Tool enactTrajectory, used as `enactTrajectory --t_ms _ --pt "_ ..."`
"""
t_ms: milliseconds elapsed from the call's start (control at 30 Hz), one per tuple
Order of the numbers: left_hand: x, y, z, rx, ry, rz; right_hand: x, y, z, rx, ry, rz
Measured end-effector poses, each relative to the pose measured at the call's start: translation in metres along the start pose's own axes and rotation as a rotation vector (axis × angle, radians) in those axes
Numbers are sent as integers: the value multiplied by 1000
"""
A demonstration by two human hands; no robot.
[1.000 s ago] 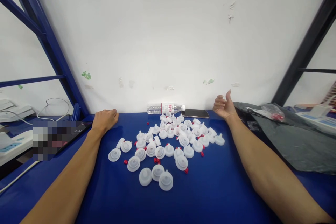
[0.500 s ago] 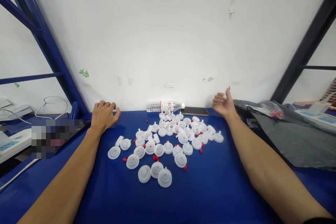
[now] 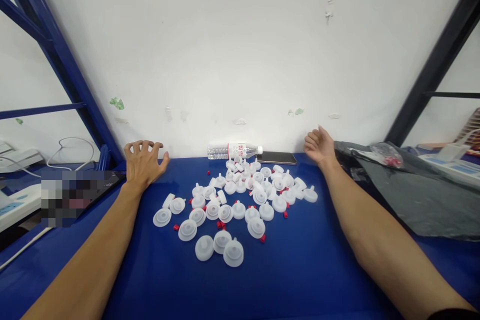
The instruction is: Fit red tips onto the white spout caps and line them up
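My left hand point(image 3: 144, 164) is at the table's far left, by the wall, fingers spread and bent, holding nothing. Across from it, at the back right, my right hand point(image 3: 318, 146) is curled into a loose fist, with nothing seen in it. Between my forearms lie many white translucent plastic nozzle caps point(image 3: 233, 252), some upright, some on their sides. Small red tip caps point(image 3: 285, 214) are scattered among them. Neither hand touches the caps; the phone point(image 3: 279, 158) is nearest to my right hand.
A clear plastic bottle point(image 3: 218, 152) lies on its side against the wall. Dark grey plastic sheeting point(image 3: 405, 200) with a small clear bag point(image 3: 388, 155) is at the right. Power strips and cables flank the blue table point(image 3: 292, 280). A blue frame post point(image 3: 67, 60) rises at left.
My left hand has spread its fingers wider and shifted slightly left. My right hand's raised thumb has come down toward its curled fingers. The caps lie as before; the view has shifted slightly.
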State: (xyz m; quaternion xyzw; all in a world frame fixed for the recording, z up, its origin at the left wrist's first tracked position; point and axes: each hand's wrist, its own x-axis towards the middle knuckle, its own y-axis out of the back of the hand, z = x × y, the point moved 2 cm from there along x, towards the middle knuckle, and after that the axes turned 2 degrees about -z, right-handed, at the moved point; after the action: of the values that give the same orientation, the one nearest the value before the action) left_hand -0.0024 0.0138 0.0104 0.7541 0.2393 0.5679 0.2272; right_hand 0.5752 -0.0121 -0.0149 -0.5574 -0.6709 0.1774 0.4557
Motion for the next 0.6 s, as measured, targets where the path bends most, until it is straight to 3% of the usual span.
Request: enactTrajectory --t_ms 600 --pt "-1 -2 -2 59 48 -77 3 4 1 -82 0 62"
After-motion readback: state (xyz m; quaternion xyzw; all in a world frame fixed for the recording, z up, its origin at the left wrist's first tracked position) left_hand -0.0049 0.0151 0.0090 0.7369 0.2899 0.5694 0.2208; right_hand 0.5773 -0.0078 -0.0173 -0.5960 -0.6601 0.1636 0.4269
